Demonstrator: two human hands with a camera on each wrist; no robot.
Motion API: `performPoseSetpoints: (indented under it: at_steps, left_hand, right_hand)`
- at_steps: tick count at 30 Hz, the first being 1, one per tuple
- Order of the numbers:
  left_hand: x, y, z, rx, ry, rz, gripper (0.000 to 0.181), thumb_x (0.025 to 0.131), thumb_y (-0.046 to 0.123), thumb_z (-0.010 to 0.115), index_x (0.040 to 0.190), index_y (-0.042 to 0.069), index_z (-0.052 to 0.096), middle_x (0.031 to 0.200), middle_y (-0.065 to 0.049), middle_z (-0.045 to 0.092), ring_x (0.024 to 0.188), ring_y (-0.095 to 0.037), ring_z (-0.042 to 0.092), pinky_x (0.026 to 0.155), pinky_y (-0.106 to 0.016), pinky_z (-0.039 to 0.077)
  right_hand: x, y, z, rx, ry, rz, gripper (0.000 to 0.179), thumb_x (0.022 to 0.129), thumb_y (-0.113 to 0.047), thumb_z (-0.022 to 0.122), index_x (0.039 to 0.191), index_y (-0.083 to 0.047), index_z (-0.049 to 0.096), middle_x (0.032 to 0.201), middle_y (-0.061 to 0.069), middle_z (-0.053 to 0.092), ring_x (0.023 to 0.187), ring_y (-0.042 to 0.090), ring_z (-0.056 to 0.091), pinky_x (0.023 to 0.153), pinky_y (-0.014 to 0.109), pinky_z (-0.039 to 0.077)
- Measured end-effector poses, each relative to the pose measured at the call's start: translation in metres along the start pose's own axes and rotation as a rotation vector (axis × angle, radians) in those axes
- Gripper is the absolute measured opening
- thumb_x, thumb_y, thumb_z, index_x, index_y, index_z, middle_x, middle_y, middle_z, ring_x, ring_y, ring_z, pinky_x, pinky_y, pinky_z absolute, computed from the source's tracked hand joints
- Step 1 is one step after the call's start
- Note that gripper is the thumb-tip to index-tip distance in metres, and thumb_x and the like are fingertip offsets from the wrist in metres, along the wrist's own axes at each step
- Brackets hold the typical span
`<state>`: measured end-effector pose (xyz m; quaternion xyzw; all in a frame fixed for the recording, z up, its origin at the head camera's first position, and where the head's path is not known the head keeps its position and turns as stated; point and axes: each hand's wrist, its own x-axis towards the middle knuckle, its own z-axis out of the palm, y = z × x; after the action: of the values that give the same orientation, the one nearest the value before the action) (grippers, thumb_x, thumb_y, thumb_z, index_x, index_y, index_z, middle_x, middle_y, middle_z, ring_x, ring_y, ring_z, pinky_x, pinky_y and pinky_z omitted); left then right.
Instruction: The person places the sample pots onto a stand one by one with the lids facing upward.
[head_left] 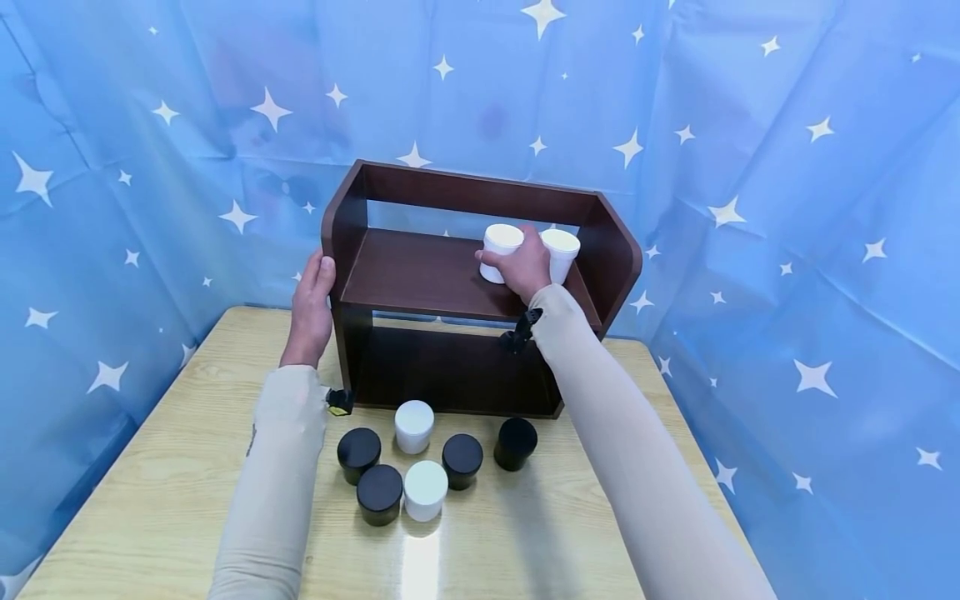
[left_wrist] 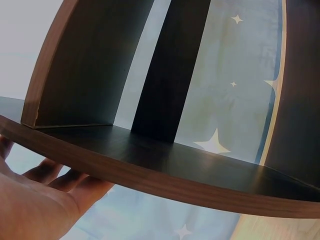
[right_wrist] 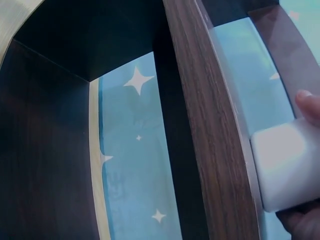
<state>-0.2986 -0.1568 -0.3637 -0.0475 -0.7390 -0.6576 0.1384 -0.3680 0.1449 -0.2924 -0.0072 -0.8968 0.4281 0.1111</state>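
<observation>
A dark brown two-tier wooden shelf (head_left: 420,271) stands on the table. My left hand (head_left: 309,312) rests its straight fingers against the outside of the shelf's left side panel, which the left wrist view shows close up. Over the right part of the upper tier, my right hand (head_left: 525,265) grips a white lidded jar (head_left: 501,242) between thumb and fingers. In the right wrist view that white jar (right_wrist: 287,167) is at the front edge of the upper board. Just right of the hand, a second white jar (head_left: 561,243) stands on the same tier.
In front of the shelf, several black-lidded jars (head_left: 379,493) and two white jars, one nearer (head_left: 425,490) and one farther (head_left: 414,426), stand on the light wooden table (head_left: 187,467). A blue curtain with stars (head_left: 787,208) hangs behind and at both sides.
</observation>
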Motion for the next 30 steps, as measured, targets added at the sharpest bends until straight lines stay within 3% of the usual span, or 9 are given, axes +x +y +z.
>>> performPoseSetpoints:
  at_steps: [18,30]
  left_hand:
    - [0.0,0.008,0.003,-0.018,-0.007,-0.013,0.052,0.106,0.055,0.029,0.155,0.038,0.031,0.158,-0.004,0.038,0.151,-0.023,0.025,0.126,-0.059,0.015]
    - [0.0,-0.002,0.002,-0.017,0.009,-0.004,0.053,0.105,0.057,0.029,0.156,0.042,0.029,0.16,0.0,0.037,0.152,-0.022,0.025,0.126,-0.059,0.015]
  right_hand:
    - [0.005,-0.007,0.004,-0.024,0.061,0.009,0.093,0.082,-0.044,0.081,0.152,-0.012,0.028,0.148,0.016,0.048,0.131,0.031,0.049,0.111,0.048,0.045]
    - [0.002,-0.027,-0.006,-0.01,0.038,-0.047,0.089,0.083,-0.039,0.081,0.15,-0.01,0.03,0.155,0.013,0.044,0.138,0.028,0.047,0.114,0.042,0.045]
